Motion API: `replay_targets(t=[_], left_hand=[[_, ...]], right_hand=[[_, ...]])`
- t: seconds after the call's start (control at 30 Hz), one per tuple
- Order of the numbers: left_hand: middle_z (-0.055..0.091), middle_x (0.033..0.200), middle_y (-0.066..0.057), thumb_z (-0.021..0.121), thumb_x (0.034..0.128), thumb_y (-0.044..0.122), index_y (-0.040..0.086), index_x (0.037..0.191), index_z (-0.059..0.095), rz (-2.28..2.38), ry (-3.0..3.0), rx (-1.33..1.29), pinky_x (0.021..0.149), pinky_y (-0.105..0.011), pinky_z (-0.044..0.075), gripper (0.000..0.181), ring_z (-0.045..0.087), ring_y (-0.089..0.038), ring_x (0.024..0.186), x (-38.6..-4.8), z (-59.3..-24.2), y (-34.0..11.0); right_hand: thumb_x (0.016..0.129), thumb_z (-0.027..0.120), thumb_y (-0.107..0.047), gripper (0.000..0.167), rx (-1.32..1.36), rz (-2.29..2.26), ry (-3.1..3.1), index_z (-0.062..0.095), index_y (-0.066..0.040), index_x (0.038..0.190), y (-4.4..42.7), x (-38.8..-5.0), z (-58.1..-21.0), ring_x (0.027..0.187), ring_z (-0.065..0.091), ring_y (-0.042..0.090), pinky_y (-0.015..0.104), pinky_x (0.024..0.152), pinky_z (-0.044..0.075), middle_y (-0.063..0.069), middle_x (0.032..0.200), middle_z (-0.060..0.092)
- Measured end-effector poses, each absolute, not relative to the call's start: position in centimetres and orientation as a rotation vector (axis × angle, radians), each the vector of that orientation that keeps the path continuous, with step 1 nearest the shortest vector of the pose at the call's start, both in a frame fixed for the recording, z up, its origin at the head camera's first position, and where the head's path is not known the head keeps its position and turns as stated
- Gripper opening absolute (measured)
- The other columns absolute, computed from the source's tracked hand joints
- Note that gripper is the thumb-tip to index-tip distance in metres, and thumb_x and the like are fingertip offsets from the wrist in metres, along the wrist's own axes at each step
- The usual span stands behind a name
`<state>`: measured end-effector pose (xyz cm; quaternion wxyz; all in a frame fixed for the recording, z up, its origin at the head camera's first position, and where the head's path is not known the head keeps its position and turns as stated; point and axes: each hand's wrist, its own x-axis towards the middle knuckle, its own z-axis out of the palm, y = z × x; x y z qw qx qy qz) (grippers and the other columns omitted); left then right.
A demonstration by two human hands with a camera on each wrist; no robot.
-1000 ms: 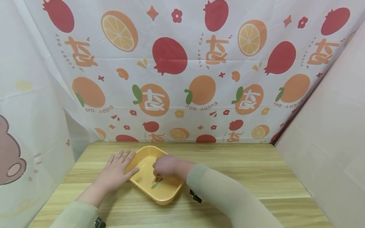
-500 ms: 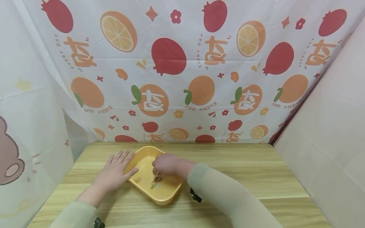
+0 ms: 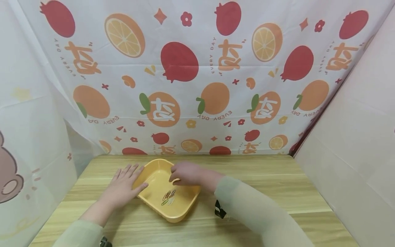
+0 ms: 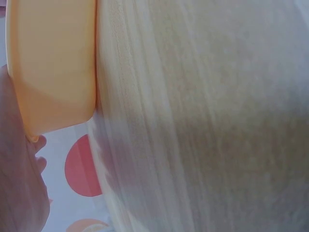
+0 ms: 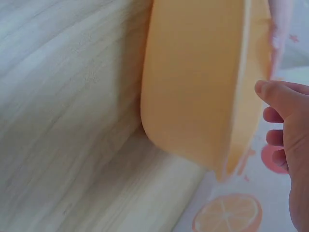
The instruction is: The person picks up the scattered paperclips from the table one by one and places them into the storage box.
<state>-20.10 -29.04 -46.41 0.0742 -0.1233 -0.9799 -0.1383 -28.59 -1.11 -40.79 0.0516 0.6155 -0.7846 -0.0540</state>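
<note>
Inside a yellow plastic tray [image 3: 151, 206] on the table lies a small cluster of colored paper clips [image 3: 168, 196]. My left hand [image 3: 121, 188] rests against the tray's left rim with its fingers extended and spread. Over the tray's right side hovers my right hand [image 3: 186, 174], its fingers curled and the thumb near the index finger. In the right wrist view the thumb [image 5: 273, 94] overlaps the tray's rim; whether anything small is between the fingertips is hidden. One pale paper clip [image 3: 228, 217] lies on the table beside the right forearm.
The light wooden table [image 3: 262, 192] extends to both sides of the tray. A fruit-printed white cloth [image 3: 197, 75] hangs along its back edge, and pale cloth panels flank the left and right. A black strap device [image 3: 219, 210] sits under the right sleeve.
My right hand has lifted from the clips and moved slightly up and right, uncovering more of the cluster. My left hand keeps its place on the rim. The head view has shifted slightly.
</note>
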Motion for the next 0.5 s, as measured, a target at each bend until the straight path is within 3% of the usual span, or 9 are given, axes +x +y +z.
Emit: replay_targets(t=[0.2, 0.5], left_hand=[[0.021, 0.161, -0.024, 0.045, 0.0978, 0.062, 0.008, 0.156, 0.029, -0.41, -2.956, -0.363, 0.118, -0.054, -0.014, 0.081, 0.012, -0.048, 0.147, -20.1, -46.7, -29.1], [0.021, 0.16, -0.025, 0.048, 0.0982, 0.059, 0.007, 0.156, 0.029, -0.419, -2.957, -0.362, 0.118, -0.058, -0.011, 0.08, 0.012, -0.05, 0.146, -20.0, -46.4, -28.9]], right_hand=[[0.092, 0.072, -0.033, 0.019, 1.72, -0.005, -2.397, 0.078, -0.026, 0.108, 2.1, -28.5, -39.7, 0.089, 0.059, 0.006, 0.019, 0.075, 0.049, -0.01, 0.095, 0.065], [0.09, 0.075, -0.03, 0.018, 1.558, 0.151, -2.381, 0.079, -0.024, 0.106, 8.3, -28.5, -40.3, 0.086, 0.06, 0.01, 0.026, 0.073, 0.052, -0.007, 0.094, 0.067]])
